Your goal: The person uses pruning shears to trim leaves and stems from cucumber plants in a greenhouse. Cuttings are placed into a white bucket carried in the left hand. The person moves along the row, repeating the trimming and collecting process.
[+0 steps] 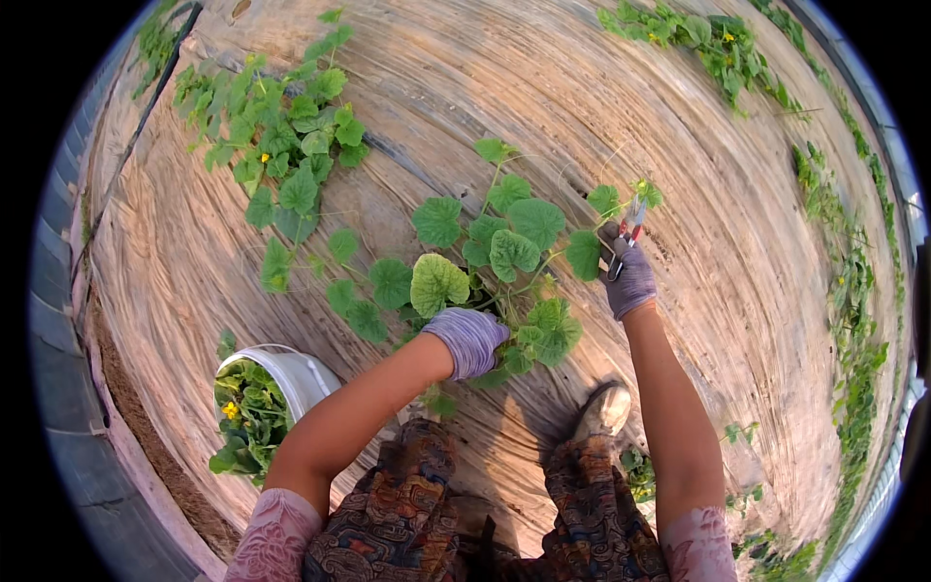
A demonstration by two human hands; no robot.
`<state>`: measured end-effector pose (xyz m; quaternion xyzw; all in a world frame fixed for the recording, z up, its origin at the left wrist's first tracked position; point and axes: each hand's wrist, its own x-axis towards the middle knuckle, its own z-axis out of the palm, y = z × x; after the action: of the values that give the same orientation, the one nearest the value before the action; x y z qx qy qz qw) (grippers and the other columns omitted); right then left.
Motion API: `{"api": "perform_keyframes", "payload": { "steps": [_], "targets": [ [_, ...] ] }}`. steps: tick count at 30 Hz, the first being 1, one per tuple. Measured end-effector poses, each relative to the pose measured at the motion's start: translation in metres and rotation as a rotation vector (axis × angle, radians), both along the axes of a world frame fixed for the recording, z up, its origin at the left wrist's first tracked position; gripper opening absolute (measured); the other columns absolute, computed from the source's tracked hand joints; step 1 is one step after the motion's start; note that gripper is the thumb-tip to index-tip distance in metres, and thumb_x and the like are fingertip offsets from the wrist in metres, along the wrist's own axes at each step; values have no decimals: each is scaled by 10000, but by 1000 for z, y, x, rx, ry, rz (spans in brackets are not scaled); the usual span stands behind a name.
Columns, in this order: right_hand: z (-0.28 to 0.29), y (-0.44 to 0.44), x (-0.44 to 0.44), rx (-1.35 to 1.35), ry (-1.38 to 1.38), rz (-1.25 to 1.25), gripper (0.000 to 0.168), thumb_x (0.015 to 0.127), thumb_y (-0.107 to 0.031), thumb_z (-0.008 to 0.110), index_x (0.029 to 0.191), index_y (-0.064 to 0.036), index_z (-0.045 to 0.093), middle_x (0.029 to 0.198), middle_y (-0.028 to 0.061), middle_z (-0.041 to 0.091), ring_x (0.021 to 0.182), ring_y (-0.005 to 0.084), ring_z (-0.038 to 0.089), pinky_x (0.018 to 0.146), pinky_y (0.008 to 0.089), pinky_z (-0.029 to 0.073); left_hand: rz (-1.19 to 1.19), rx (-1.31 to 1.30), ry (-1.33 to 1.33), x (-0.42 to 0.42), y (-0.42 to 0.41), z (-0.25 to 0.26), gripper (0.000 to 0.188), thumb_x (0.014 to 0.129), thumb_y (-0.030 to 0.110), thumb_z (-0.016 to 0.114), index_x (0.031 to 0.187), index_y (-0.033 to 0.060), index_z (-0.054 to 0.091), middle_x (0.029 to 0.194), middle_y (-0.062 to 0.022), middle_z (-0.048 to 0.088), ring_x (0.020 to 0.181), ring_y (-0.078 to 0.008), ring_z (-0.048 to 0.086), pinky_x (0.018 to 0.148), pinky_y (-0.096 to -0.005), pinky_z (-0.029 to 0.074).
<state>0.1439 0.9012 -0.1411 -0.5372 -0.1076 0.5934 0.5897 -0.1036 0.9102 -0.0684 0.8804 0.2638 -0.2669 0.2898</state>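
Observation:
A leafy vine plant (538, 222) with yellow buds spreads over the ground sheet in front of me. My left hand (471, 342), in a purple striped knit glove, reaches in among the stems at the plant's base. Its fingers are hidden by leaves and the glove's back, so a hold on a stem cannot be made out. My right hand (627, 280), gloved with a dark palm, grips small pruning snips (631, 225) with red on the handles. Their blades point away from me, at a small leaf and bud (646, 193) on a vine tip.
A white bucket (313, 378) filled with cut leaves (251, 415) and a yellow flower stands at my left. Another vine plant (291, 138) grows at the upper left. More vines (851, 349) line the right side. Wrinkled plastic sheeting (727, 254) covers the soil. My shoe (605, 409) is near the plant.

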Motion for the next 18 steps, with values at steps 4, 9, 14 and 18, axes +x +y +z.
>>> {"api": "perform_keyframes", "payload": {
  "steps": [4,9,14,18],
  "targets": [
    [-10,5,7,-33,119,-31,274,789,-195,482,1050,-113,493,988,19,528,903,179,499,735,387,419,-129,-96,83,-8,-38,3,311,728,149,466,1026,77,519,1047,-178,505,776,-303,575,626,-422,463],
    [6,23,-5,-10,138,-74,279,797,-188,475,1048,-67,497,1003,57,527,914,218,498,775,362,413,-138,-53,84,-13,-51,-2,252,720,98,452,947,61,556,1000,-197,519,730,-303,580,572,-401,468],
    [-4,40,-2,141,96,-2,263,804,-162,472,1040,-49,502,1004,77,527,893,214,504,764,315,415,-159,-62,115,-9,-51,8,206,714,116,472,878,52,577,885,-174,568,716,-285,589,563,-394,466],
    [-10,30,12,-49,-319,173,268,794,-175,479,1037,-66,516,1002,58,535,877,202,510,760,298,404,30,-47,-53,-21,-46,29,238,694,124,493,900,33,570,967,-205,542,722,-319,579,596,-404,463]
  ]
}}
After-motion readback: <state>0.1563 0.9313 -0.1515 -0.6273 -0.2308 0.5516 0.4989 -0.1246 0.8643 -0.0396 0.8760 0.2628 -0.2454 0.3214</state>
